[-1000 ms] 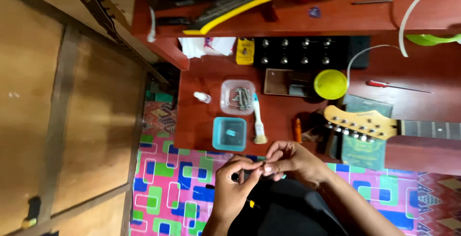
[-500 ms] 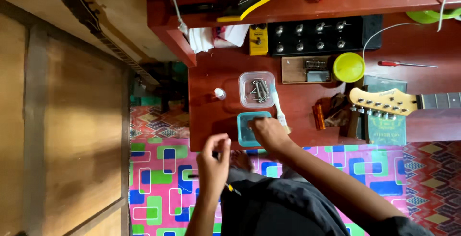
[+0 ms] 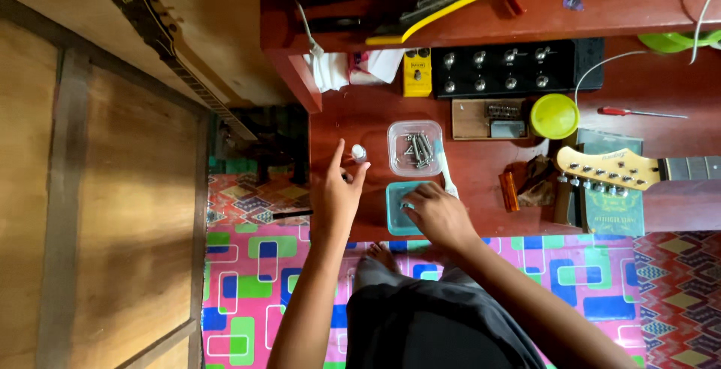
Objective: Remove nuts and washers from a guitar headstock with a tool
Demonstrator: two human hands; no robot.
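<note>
We see the left hand (image 3: pixel 336 196) reach over the glossy red wooden bench (image 3: pixel 481 181), grip apart, fingertips just beside one small round silver cap (image 3: pixel 359 152). The right hand (image 3: pixel 435 215) rests its fingers inside one square teal plastic tray (image 3: pixel 396 211) at the bench's front edge; we cannot tell whether they pinch anything. Behind it stands one clear, rounded tub of metal screws (image 3: pixel 415 147).

So there's a tiny white-capped bottle (image 3: pixel 359 152) standing upright on the red desk, just left of a clear tub of screws. The small teal container (image 3: pixel 399 210) sits open at the desk's front edge, right below that tub.
</note>
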